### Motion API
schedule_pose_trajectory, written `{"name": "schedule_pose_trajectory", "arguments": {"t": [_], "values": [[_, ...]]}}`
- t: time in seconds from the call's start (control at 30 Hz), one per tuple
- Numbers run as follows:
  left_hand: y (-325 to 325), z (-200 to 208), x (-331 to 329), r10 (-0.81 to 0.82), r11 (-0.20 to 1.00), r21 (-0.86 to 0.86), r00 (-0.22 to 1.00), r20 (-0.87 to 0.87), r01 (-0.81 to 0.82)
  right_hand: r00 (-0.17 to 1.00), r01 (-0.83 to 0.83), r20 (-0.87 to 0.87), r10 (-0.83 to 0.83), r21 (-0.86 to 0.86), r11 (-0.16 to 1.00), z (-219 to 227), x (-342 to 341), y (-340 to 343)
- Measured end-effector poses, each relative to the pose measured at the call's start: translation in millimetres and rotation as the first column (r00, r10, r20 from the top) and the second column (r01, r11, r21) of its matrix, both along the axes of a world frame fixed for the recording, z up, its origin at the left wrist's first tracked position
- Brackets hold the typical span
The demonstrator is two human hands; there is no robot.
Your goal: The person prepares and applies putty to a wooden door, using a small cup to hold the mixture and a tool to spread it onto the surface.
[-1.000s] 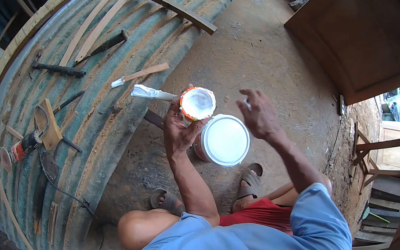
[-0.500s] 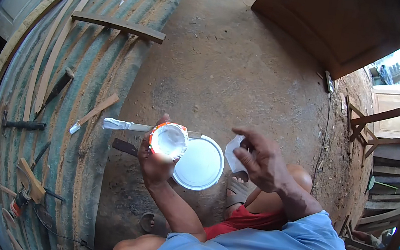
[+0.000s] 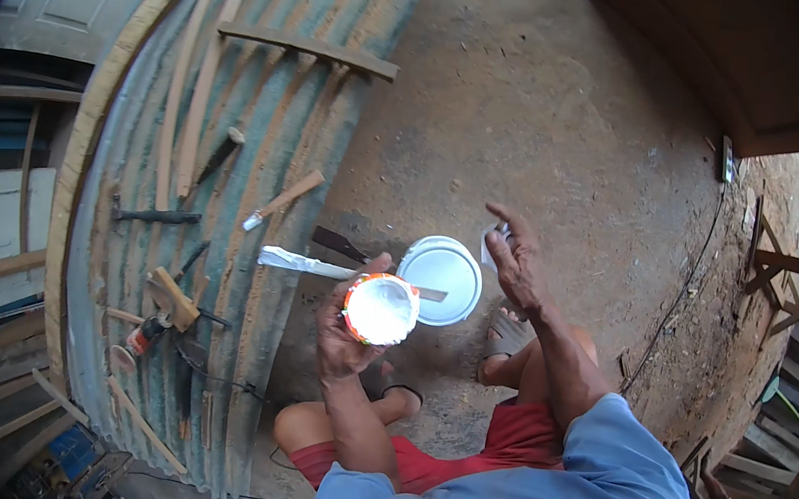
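My left hand [image 3: 341, 345] is wrapped round a small open can [image 3: 381, 310] with an orange-red rim and white contents, tilted toward me. A flat wooden stick [image 3: 331, 269], coated white at its left end, passes behind the can and seems held by the same hand. Beyond it, a round white lid [image 3: 459, 257] is partly covered by the stick's bare end. At the right, my right hand [image 3: 521, 271] has its index finger stretched out and thumb apart. A translucent white piece [image 3: 489, 251] shows behind its fingers and seems held; most of it is hidden.
Left lies a corrugated sheet [image 3: 344, 60] bearing wooden strips, a hammer [image 3: 157, 216], a white-tipped stick [image 3: 285, 199] and a power tool [image 3: 146, 334]. A dark flat blade [image 3: 340, 244] lies near the lid. A brown wooden panel [image 3: 726, 70] and wooden frame [image 3: 791, 266] stand right.
The view has shifted, moving the surroundings rightward. My left hand has brought the can and stick nearer me relative to the lid. My right hand has moved farther from my foot with the translucent piece.
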State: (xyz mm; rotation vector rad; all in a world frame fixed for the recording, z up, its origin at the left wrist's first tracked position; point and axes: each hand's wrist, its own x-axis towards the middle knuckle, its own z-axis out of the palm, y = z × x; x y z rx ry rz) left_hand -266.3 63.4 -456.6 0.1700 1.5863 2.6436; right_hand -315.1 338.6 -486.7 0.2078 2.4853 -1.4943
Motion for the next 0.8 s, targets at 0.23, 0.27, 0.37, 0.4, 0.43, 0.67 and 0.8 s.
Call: {"name": "schedule_pose_trajectory", "arguments": {"t": [0.23,0.27,0.37,0.4,0.43,0.67,0.8], "values": [[-25,183,20,-0.197,0.977,-0.064,0.976,0.093,0.203,0.84,-0.167,0.251,0.48,-0.722,0.671,138,78,-53],[-26,201,23,-0.213,0.977,-0.011,0.973,0.085,0.214,0.811,-0.046,0.327,0.485,-0.791,0.61,148,98,-65],[-37,271,25,-0.21,0.977,-0.025,0.974,0.084,0.213,0.808,-0.062,0.281,0.518,-0.834,0.549,250,94,-93],[-42,299,26,-0.195,0.98,-0.031,0.979,0.06,0.197,0.804,-0.126,0.262,0.534,-0.802,0.583,281,86,-95],[-45,323,28,-0.175,0.984,-0.029,0.984,0.044,0.176,0.794,-0.185,0.255,0.552,-0.763,0.619,313,76,-92],[-98,442,31,-0.07,0.997,0.031,0.997,-0.035,0.071,0.98,0.086,0.155,0.127,-0.896,0.436,471,4,-126],[-130,497,47,-0.069,0.997,-0.001,0.964,-0.256,0.071,0.991,0.077,0.102,0.085,-0.963,0.26,551,-6,-164]]}}
